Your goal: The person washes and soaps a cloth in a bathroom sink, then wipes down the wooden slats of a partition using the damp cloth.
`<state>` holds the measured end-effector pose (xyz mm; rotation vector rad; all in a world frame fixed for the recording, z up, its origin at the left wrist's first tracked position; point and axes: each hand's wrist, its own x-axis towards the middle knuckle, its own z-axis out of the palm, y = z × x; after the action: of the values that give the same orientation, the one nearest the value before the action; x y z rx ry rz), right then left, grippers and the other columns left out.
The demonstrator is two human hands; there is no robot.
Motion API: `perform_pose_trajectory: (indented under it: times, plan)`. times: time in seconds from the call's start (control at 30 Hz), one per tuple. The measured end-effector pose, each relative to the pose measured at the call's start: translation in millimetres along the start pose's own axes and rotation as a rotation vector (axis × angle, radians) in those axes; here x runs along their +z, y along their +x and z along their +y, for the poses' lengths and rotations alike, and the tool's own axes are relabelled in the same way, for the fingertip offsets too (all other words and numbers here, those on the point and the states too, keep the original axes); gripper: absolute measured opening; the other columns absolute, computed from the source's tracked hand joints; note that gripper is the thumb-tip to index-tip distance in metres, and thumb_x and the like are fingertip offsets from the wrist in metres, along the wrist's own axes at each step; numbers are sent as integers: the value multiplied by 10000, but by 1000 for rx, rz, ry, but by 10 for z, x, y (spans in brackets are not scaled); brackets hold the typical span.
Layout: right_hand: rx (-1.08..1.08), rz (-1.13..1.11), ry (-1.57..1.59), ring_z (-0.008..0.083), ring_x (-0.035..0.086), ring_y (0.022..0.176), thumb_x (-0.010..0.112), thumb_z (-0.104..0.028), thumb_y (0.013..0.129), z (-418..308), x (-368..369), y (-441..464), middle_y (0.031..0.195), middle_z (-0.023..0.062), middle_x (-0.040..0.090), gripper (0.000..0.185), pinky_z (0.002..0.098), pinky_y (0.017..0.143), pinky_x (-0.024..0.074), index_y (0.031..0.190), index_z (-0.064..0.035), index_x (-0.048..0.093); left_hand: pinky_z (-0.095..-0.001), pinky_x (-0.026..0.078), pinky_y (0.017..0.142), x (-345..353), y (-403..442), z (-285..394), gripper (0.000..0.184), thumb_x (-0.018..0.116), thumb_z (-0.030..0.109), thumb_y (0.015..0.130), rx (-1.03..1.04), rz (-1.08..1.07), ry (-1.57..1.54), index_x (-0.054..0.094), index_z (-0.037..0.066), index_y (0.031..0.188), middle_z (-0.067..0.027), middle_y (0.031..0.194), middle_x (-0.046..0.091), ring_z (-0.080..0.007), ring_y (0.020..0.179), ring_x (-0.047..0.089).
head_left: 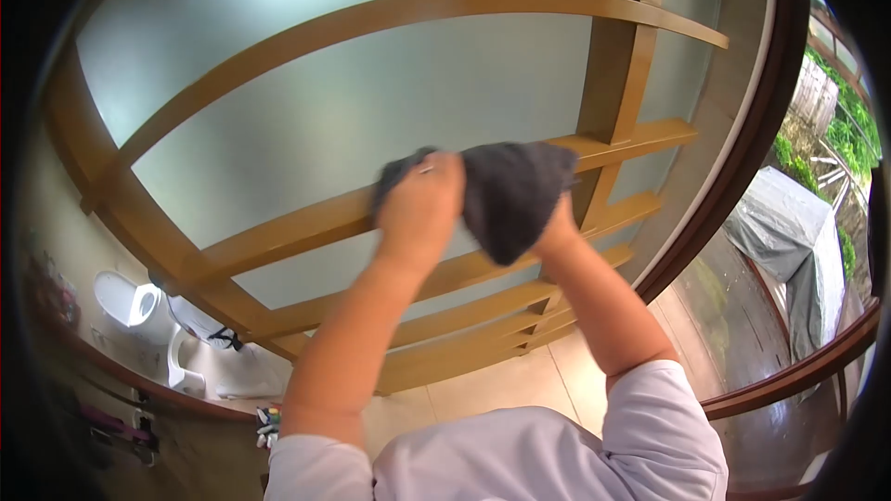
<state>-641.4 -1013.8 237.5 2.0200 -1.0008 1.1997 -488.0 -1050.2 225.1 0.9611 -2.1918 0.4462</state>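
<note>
A dark grey cloth (516, 193) is stretched between my two hands in front of a wooden lattice frame (306, 232) with frosted panes (371, 107). My left hand (423, 204), wearing a ring, is closed around the cloth's left part, and a bunched bit shows beyond the knuckles. On the other side, my right hand (557, 228) is at the cloth's right part, which covers its fingers and leaves only the lower hand and wrist visible. The cloth's lower corner hangs down between the arms. Slight blur softens the hands and cloth; whether the cloth touches the wood, I cannot tell.
Pale floor tiles (473, 390) run below the lattice. At lower left are a toilet (130, 300) and a white plastic stool (183, 366). To the right, beyond a dark curved frame edge (715, 176), a grey tarp-covered thing (789, 223) stands outdoors by greenery.
</note>
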Motion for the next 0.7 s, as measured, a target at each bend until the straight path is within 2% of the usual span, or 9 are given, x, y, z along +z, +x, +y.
perform_pose_trajectory:
  times: [0.07,0.13,0.17,0.2,0.3,0.37,0.47,0.57,0.7]
  plan:
    - [-9,76,-66,299,553,703,634,-221,665,542,-75,-296,741,66,587,230,404,652,419,855,-100,590,-336,523,549,475,330,426,91,529,45,755,30,76,66,497,26,837,-132,808,610,-268,704,640]
    - [23,-15,-165,305,564,735,625,-227,678,776,-337,-345,778,84,597,227,415,669,424,857,-92,585,-309,541,596,769,602,811,133,539,45,738,16,148,23,542,9,866,-126,805,616,-240,768,644]
    - [6,-18,-144,303,570,777,614,-204,685,819,-402,-351,828,89,609,244,415,698,434,894,-82,583,-306,541,604,859,708,939,133,539,40,734,120,221,161,551,-9,857,-135,803,616,-234,806,638]
    - [-7,-57,-225,311,567,830,603,-179,683,853,-413,-367,888,104,609,290,414,734,442,948,-63,575,-294,539,628,864,815,1032,128,545,45,731,110,94,161,553,-22,840,-144,812,617,-237,822,633]
    - [-48,-126,-260,342,576,884,622,-181,686,950,-455,-438,956,143,611,360,412,788,453,1010,-29,585,-282,536,650,953,842,1029,159,539,59,746,35,68,-74,548,-30,878,-137,809,621,-242,769,640]
    - [39,-158,-192,341,576,886,612,-177,707,836,-490,-371,947,138,611,351,408,785,454,1024,-28,582,-297,513,762,880,797,1003,276,538,79,766,70,14,-61,531,-72,997,-188,919,616,-263,883,620]
    - [47,-195,-210,327,580,882,600,-165,737,524,-391,-215,954,122,613,337,403,783,449,1050,-41,578,-310,474,854,696,551,761,407,527,96,791,192,27,175,462,-108,1137,-238,1053,581,-280,968,585]
    - [-25,-39,-219,330,569,803,582,-142,736,-107,-43,-66,868,124,602,244,422,715,442,961,-47,589,-319,489,813,317,25,161,347,489,108,830,61,67,3,468,-32,1147,-222,1121,557,-300,955,589]
    - [-139,74,162,308,548,805,590,-77,677,-1037,636,331,844,119,570,233,419,718,421,907,-45,576,-365,481,818,-558,-811,-806,305,455,80,836,-137,64,-21,497,48,1136,-146,1127,581,-316,980,577]
